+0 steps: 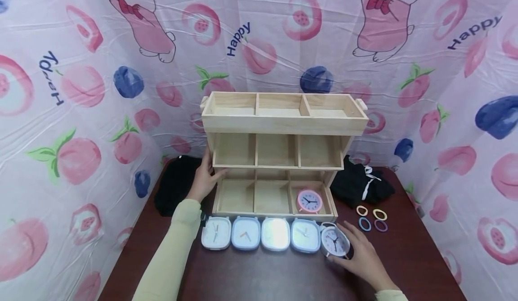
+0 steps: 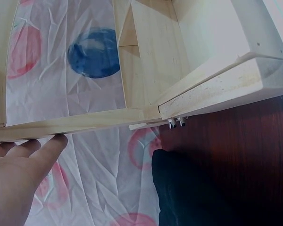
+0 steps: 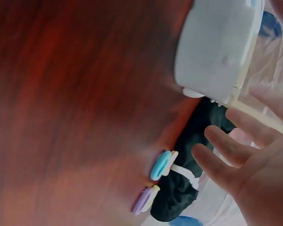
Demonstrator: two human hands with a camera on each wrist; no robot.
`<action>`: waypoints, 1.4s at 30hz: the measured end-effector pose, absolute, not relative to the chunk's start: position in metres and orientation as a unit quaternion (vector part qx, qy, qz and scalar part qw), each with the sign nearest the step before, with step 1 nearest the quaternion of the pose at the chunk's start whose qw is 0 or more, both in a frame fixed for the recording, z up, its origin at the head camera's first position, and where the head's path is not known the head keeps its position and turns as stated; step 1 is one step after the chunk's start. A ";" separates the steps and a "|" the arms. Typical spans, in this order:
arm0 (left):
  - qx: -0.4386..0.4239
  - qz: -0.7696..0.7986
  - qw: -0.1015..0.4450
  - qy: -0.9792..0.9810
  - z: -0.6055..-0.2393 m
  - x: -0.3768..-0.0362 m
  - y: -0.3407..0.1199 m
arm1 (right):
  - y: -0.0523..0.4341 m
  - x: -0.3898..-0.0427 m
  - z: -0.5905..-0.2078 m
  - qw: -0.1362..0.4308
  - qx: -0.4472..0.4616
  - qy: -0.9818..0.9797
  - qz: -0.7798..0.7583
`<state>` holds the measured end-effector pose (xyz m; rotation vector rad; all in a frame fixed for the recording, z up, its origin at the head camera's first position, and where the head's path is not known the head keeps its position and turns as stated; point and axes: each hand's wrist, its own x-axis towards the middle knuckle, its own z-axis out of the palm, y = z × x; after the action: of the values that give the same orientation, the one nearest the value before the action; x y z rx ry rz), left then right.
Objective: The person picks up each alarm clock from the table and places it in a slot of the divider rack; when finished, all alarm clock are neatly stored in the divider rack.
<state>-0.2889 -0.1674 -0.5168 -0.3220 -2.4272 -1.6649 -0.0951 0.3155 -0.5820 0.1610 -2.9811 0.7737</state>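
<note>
The left hand [image 1: 206, 177] rests its extended fingers against the left side of a tiered wooden organizer [image 1: 283, 125]. In the left wrist view, its fingertips touch the edge of a pale wooden side bar [image 2: 70, 123]. Beside the front right end of the organizer, the right hand [image 1: 362, 251] reaches around a round white alarm clock [image 1: 335, 241] with spread fingers. The right wrist view shows this clock's plain white casing [image 3: 214, 47] with the fingers apart and loosely extended near it. A pink alarm clock [image 1: 310, 201] sits in the lower right compartment.
Several square clocks, white [image 1: 216, 233] and light blue [image 1: 245, 233] among them, line the organizer's front. Colored rings [image 1: 364, 223] lie at right. Black cloth bundles lie left [image 1: 178, 186] and right [image 1: 356, 184] of the organizer. A printed curtain [image 1: 259, 67] surrounds the dark table [image 1: 267, 278].
</note>
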 end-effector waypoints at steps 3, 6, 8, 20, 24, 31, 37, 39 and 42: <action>-0.108 -0.560 0.088 -0.816 -0.517 -0.288 -0.167 | 0.318 -0.092 -0.589 0.022 0.057 -0.964 0.258; -0.107 -0.559 0.088 -0.818 -0.517 -0.288 -0.167 | 0.319 -0.090 -0.597 0.034 0.070 -0.960 0.268; -0.107 -0.559 0.088 -0.818 -0.517 -0.288 -0.167 | 0.318 -0.090 -0.602 0.038 0.072 -0.959 0.270; -0.110 -0.562 0.090 -0.815 -0.516 -0.288 -0.167 | 0.313 -0.092 -0.613 0.071 0.056 -0.954 0.285; -0.110 -0.562 0.091 -0.815 -0.516 -0.288 -0.167 | 0.310 -0.093 -0.614 0.093 0.057 -0.955 0.276; -0.109 -0.558 0.096 -0.817 -0.517 -0.287 -0.167 | 0.307 -0.092 -0.613 0.113 0.046 -0.957 0.263; -0.111 -0.555 0.099 -0.819 -0.516 -0.287 -0.167 | 0.307 -0.086 -0.613 0.114 0.035 -0.960 0.253; -0.111 -0.555 0.099 -0.819 -0.516 -0.287 -0.167 | 0.307 -0.084 -0.612 0.113 0.032 -0.961 0.251; -0.111 -0.554 0.097 -0.819 -0.515 -0.287 -0.166 | 0.307 -0.080 -0.611 0.117 0.022 -0.960 0.254</action>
<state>-0.2874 -0.1664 -0.5155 -0.3282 -2.4254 -1.6407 -0.0801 0.3068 -0.6114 0.0655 -2.8097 0.7448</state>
